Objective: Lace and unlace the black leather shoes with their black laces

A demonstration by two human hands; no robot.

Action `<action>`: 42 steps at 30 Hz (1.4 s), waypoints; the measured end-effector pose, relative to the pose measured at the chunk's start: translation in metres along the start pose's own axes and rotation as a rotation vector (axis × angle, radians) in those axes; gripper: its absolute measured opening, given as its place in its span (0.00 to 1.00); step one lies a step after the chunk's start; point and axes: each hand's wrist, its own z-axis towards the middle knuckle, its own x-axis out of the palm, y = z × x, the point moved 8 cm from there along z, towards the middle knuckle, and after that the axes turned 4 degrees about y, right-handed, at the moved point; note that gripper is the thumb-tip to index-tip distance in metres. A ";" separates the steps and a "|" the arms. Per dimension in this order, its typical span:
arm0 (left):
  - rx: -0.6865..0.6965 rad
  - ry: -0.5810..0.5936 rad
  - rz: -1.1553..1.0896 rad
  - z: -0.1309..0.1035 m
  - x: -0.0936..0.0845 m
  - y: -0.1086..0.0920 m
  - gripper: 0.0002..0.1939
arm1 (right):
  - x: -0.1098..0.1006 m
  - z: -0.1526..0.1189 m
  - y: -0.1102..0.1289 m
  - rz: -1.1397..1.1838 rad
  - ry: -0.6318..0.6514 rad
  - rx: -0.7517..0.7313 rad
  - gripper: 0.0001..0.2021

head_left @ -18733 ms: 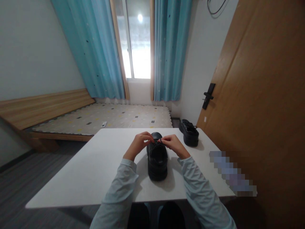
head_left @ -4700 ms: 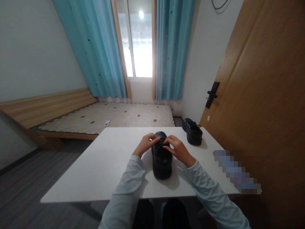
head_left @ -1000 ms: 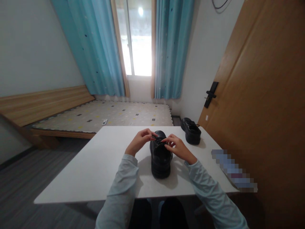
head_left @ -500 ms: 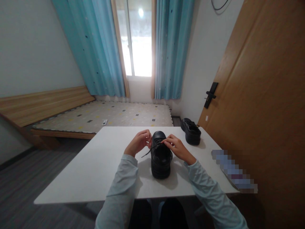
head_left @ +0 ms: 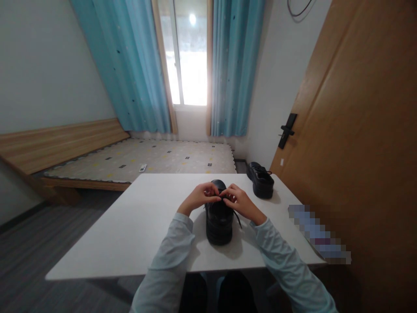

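- White table [head_left: 130, 226]: the near edge runs across the lower part of the view just ahead of the person's lap; the far edge lies before the bed [head_left: 146, 158]. The left half of the top is bare, giving wide room beside the left forearm. To the right, room is tighter, bounded by the right edge and the wooden door [head_left: 358, 130] just beyond it.
- Black shoe [head_left: 219, 217]: stands on its sole at the middle of the table, nearer the front edge than the far one. Its long axis runs away from the person, heel toward the near edge and rounded toe toward the window [head_left: 187, 56].
- Left hand [head_left: 200, 196]: raised over the shoe's lacing area from the left, fingers curled inward with thumb and fingertips drawn together at the lace [head_left: 236, 217].
- Right hand [head_left: 239, 201]: mirrors it from the right, fingers likewise bent and pinched. The tips of both hands meet above the tongue, almost touching.
- One loose lace end trails down the shoe's right side, below the right hand. Which strand each hand grips is too small to make out; both appear to pinch the lace near the upper eyelets.
- Second shoe [head_left: 259, 179]: rests near the table's far right corner, well apart from both hands, its long axis angled toward the back left.
- Sleeves [head_left: 172, 248]: pale blue, both forearms crossing the near edge.
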 end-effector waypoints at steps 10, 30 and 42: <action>0.053 0.016 0.202 0.001 0.003 -0.005 0.07 | 0.002 0.001 0.004 -0.045 -0.068 -0.020 0.08; 0.061 0.065 0.222 0.000 0.006 -0.010 0.09 | -0.001 -0.002 0.006 -0.060 -0.165 -0.021 0.03; 0.057 0.052 0.180 0.000 0.006 -0.007 0.04 | 0.005 0.000 0.006 -0.203 -0.160 -0.077 0.07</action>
